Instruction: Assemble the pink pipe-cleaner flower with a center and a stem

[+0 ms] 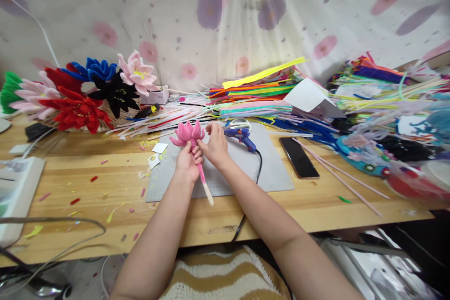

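My left hand (pixel 188 163) is wrapped round the upper stem of a pink pipe-cleaner flower (pixel 186 132), just below its petals. The stem (pixel 201 173) slants down toward me, wrapped in pink fuzz at the top and ending in a bare pale stick (pixel 208 194). At the flower's right side, my right hand (pixel 215 145) has its thumb and bent fingers around an outer petal. A grey cutting mat (pixel 270 176) lies under both hands. Right of them a blue glue gun (pixel 242 137) rests on the mat, with scissors (pixel 239 124) behind it.
Finished fuzzy flowers (pixel 82 108) stand at the back left. Bundles of coloured pipe cleaners (pixel 256 108) line the back. A phone (pixel 298 157) and loose pink pipe cleaners (pixel 344 178) lie at right. A power strip (pixel 21 192) sits at left; coloured scraps (pixel 75 201) dot the table.
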Motion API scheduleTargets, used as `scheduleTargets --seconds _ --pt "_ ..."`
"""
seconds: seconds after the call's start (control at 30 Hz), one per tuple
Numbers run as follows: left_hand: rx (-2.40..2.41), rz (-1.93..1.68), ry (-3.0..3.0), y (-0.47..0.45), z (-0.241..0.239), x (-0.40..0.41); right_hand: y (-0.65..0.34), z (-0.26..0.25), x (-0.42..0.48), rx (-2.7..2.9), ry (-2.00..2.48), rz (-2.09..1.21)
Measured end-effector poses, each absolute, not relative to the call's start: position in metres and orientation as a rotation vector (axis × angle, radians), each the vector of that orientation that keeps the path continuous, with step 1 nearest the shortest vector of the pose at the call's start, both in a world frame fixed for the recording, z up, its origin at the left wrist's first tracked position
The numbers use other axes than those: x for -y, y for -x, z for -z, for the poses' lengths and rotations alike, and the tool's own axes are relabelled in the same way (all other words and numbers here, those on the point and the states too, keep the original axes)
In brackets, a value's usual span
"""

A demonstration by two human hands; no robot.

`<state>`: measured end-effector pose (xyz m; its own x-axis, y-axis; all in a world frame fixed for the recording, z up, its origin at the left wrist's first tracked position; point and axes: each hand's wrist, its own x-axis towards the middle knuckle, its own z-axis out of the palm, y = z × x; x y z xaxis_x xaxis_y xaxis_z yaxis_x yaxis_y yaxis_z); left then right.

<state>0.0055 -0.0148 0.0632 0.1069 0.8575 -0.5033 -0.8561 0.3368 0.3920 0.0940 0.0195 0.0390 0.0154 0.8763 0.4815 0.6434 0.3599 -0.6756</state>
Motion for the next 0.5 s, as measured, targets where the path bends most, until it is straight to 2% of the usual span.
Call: scheduleTargets --seconds 0.13,0.37,0.5 --pt "-0.740 -1.273 0.005 -0.009 -0.063 0.015 -0.095 -0.035 -0.020 1.635 1.278 -0.482" --pt "-0.711 -1.248 0.027 -0.007 -0.066 0.019 -0.103 -0.030 -0.024 1.266 1.083 -1.142" --pt "-0.667 -1.230 0.023 -0.003 -0.066 0.020 -0.107 -0.030 -0.023 1.089 1.010 -1.337"
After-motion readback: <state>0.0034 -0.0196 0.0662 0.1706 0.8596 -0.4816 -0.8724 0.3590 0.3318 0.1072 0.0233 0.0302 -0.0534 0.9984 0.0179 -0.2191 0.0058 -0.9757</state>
